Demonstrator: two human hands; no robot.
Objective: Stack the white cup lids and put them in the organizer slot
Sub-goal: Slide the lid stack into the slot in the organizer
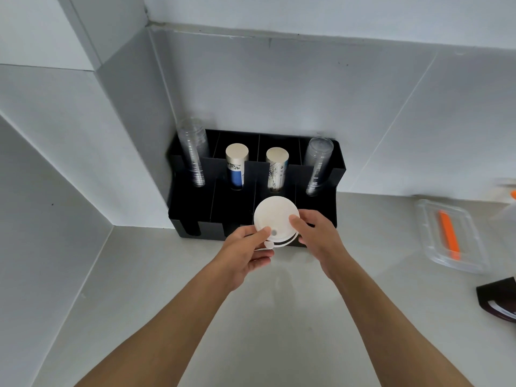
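Observation:
A small stack of white cup lids (275, 217) is held between both hands, just in front of and above the front row of the black organizer (190, 208). My left hand (245, 256) grips the stack's lower left edge, thumb on top. On the right rim sits my right hand (317, 233), thumb on top of the lids. The stack tilts toward me, its sip hole facing the camera. It hovers over the third front slot from the left; that slot's contents are hidden behind it.
The organizer's back row holds clear plastic cup stacks (194, 152) at both ends and two paper cup stacks (236, 166) in the middle. A clear tray (424, 219) with an orange tool lies at right, near a dark object (499, 300) on the counter.

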